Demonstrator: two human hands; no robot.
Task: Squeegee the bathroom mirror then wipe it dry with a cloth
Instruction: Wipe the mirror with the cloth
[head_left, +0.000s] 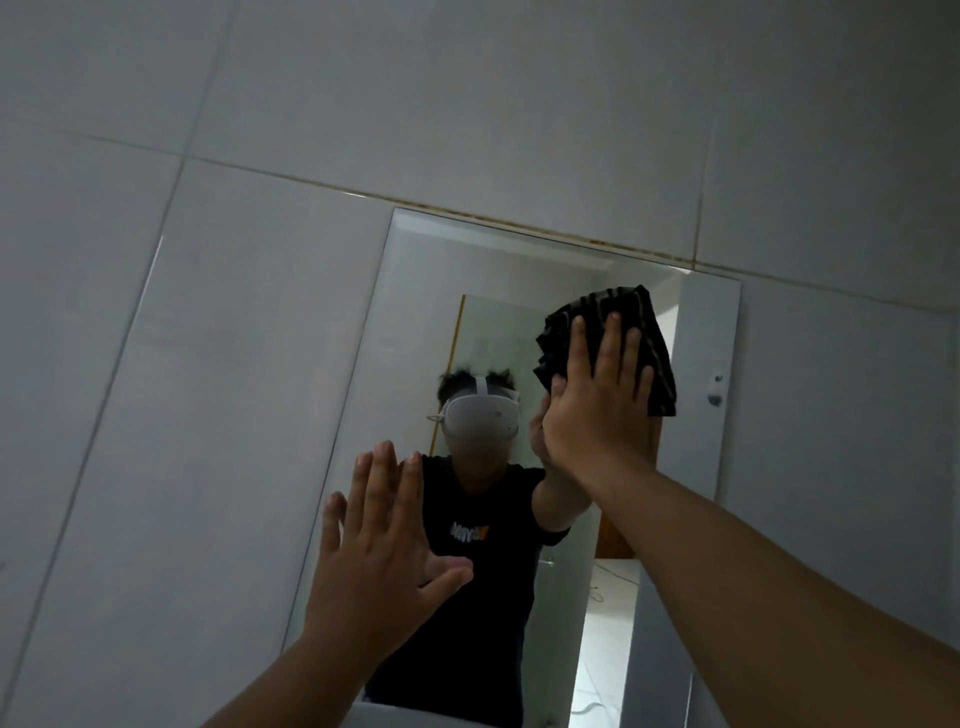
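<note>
Two hands are up at the mirror (467, 322). Your right hand (597, 410) presses a dark striped cloth (644, 332) flat against the glass in the upper right part of the mirror, palm spread, fingers pointing up; the grip there is not a clench but an open-palmed press that pins the cloth to the surface. Your left hand (379, 561) is released, fingers splayed, holding nothing; it sits at the mirror's left edge, low down, and whether it touches the glass or the wall tile (182, 415) you cannot tell from here.

No squeegee is in view, so the task looks to be in its drying stage.

What the next stroke turns on: the cloth lies near the top right corner, and most of the mirror lies down and to the left of it. The mirror's long axis runs top to bottom, tilted in this view, so long passes along that axis suit it. Your right hand is the nearer one, already on the cloth; the left only steadies.

Writing: the shirt seen in the reflection carries a short pale print with an orange end, too blurred to read. No brand shows on the cloth.
</note>
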